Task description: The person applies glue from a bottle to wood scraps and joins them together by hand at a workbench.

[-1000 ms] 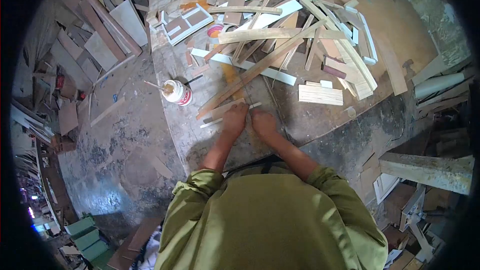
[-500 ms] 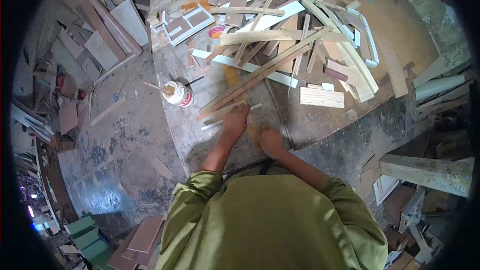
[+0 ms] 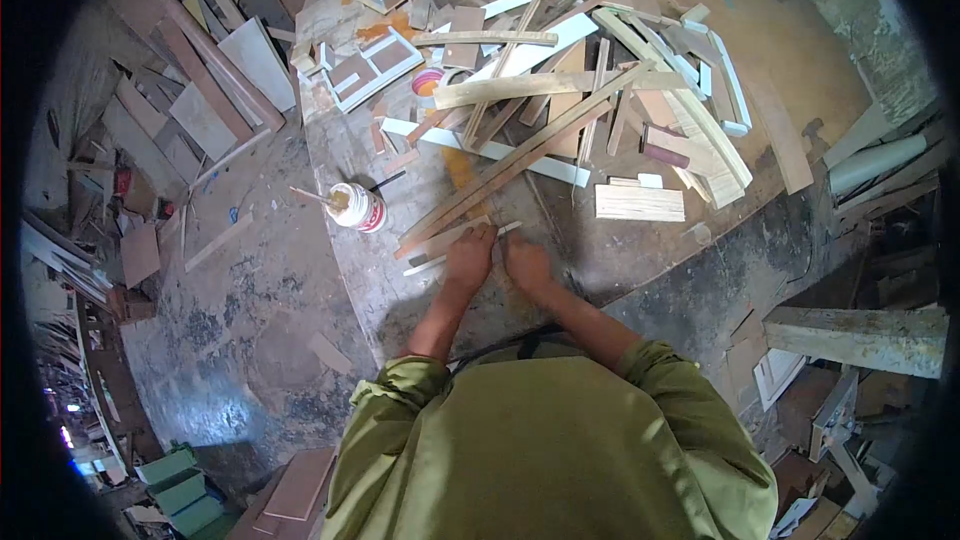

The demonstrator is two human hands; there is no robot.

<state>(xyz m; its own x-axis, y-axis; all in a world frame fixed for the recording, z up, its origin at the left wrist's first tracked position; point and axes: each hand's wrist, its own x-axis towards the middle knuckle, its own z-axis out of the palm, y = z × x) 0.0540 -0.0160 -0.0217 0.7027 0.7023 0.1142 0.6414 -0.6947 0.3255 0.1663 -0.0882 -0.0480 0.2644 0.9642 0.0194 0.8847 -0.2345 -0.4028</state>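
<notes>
My left hand [image 3: 470, 254] is closed over a thin white strip [image 3: 428, 266] near the front of the worktable, its fingers bent down onto it. Just beyond, a flat piece of light wood [image 3: 446, 238] runs alongside the strip and partly under my fingers. My right hand [image 3: 526, 262] is at the strip's right end, fingers curled together around that end; the fingertips are partly hidden. Left of both hands stands an open white tub [image 3: 358, 208] with a stick [image 3: 308, 194] leaning out of it.
A long wooden batten [image 3: 520, 162] reaches from near my hands into a heap of scrap wood. Stacked pale strips [image 3: 640, 204] lie to the right, near a dark roller-like block [image 3: 664, 146]. A white frame [image 3: 374, 72] lies behind the tub, beside a small pink-rimmed cup [image 3: 427, 82].
My right hand has moved forward from near my body to the right end of the white strip. My left hand stays over the strip, and the view has shifted slightly.
</notes>
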